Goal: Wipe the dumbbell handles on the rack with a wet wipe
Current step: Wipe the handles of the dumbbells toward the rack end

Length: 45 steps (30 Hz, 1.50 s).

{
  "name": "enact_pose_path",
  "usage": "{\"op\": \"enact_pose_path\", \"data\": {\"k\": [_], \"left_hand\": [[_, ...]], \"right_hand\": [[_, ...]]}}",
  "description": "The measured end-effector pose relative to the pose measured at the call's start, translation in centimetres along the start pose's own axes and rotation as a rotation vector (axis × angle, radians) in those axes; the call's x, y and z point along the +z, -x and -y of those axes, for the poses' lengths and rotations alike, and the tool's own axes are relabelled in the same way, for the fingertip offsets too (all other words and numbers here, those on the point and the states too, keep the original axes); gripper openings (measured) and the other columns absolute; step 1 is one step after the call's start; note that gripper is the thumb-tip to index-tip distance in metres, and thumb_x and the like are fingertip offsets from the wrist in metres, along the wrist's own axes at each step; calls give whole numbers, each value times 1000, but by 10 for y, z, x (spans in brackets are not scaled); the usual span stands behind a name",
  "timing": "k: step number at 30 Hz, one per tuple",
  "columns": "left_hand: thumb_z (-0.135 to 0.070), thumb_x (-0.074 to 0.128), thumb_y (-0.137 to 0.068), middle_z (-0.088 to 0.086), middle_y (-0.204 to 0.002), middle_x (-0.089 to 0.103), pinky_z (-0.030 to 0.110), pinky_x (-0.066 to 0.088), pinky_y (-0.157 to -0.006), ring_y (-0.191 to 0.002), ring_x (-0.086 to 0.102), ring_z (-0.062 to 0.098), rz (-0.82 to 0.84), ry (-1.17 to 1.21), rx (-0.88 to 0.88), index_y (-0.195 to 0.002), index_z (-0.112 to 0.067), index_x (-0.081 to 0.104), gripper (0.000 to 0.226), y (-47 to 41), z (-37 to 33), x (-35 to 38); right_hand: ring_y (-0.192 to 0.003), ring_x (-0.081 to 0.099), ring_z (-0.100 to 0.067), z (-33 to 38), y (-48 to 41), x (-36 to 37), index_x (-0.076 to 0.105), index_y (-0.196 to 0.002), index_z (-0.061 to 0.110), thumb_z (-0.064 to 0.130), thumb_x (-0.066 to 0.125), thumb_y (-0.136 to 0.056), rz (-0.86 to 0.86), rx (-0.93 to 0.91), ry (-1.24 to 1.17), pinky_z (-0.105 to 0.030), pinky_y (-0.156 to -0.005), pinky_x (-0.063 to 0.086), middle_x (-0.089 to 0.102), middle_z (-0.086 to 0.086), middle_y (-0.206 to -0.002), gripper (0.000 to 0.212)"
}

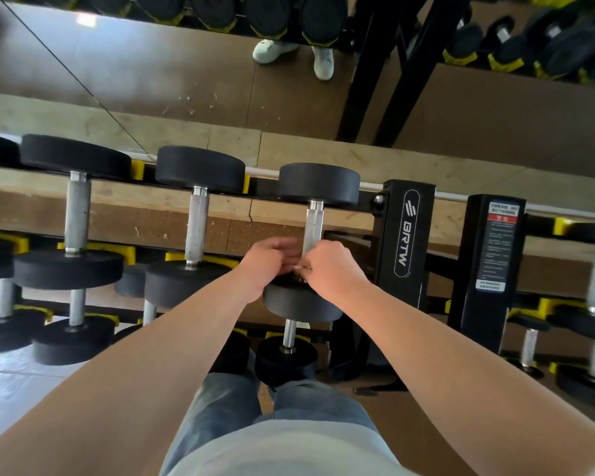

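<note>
Both hands meet at the centre of the frame, over the near end of a dumbbell handle [314,225]. This dumbbell [318,183] is the rightmost of three on the top tier of the rack [406,235]. It lies pointing away from the person, one black head toward the top of the frame and the other just below the hands.

The left hand [272,261] comes in from the lower left with its fingers curled in toward the handle. Its own back hides whether it grips anything, so that cannot be told. The right hand [332,269] comes in from the lower right, fingers bent, and its thumb and forefinger pinch a thin pale strip [302,267] just beside the left hand's fingertips. So little of the strip shows that I cannot say whether it is the wipe.

To the left, two more dumbbells [196,228] sit side by side on the same tier, resting in yellow cradles [137,170]. Smaller dumbbells [289,333] lie on the tiers below. The black post right of the hands reads BRTW, and a second post [492,252] further right carries a printed label. A mirror [152,73] fills the top of the frame and shows two pale shoes [275,49]. Jeans [227,407] fill the bottom centre.
</note>
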<state>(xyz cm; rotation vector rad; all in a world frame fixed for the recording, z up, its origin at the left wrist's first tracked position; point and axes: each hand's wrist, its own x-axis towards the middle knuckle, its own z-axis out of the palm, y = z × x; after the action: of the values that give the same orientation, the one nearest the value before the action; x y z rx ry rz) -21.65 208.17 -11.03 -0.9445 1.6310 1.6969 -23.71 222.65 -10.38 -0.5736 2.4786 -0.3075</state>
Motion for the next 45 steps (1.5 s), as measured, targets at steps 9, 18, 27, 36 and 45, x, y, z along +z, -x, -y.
{"op": "enact_pose_path", "data": {"k": [9,18,27,36,45], "left_hand": [[0,42,-105,-3,-117,73,22,56,-87,-104,69,5,26,-96,16,-133,-17,63,39,3,2,-2],[-1,45,-104,-6,-108,73,19,55,-83,-101,69,6,27,-155,54,-128,-17,65,35,5,-1,3],[-3,46,-105,-3,-116,72,29,55,-97,-108,68,10,38,-159,52,-127,-20,66,34,3,1,1],[-18,67,-97,0,-101,73,26,61,-81,-94,72,13,-33,-222,176,-116,-21,66,19,8,1,3],[-20,73,-93,-5,-100,76,26,61,-84,-93,74,9,-103,-65,269,-106,-26,71,14,7,-18,3]], "right_hand": [[-77,63,-15,-7,-17,-13,75,-103,9,29,67,-99,-558,183,-411,-27,-71,52,70,-2,-87,22],[-82,75,-16,-27,-6,-5,72,-89,27,25,65,-101,-143,483,-923,-40,-82,64,74,-1,-95,14],[-91,73,-19,-24,-22,-11,77,-105,25,21,61,-102,-213,530,-992,-43,-89,62,72,4,-97,16],[-79,77,-12,-25,3,-5,72,-98,18,13,82,-86,-121,498,-1082,-30,-77,64,75,-2,-100,16],[-92,75,-24,-11,2,-4,77,-96,27,25,72,-95,-213,442,-1180,-38,-87,63,78,-1,-93,5]]}}
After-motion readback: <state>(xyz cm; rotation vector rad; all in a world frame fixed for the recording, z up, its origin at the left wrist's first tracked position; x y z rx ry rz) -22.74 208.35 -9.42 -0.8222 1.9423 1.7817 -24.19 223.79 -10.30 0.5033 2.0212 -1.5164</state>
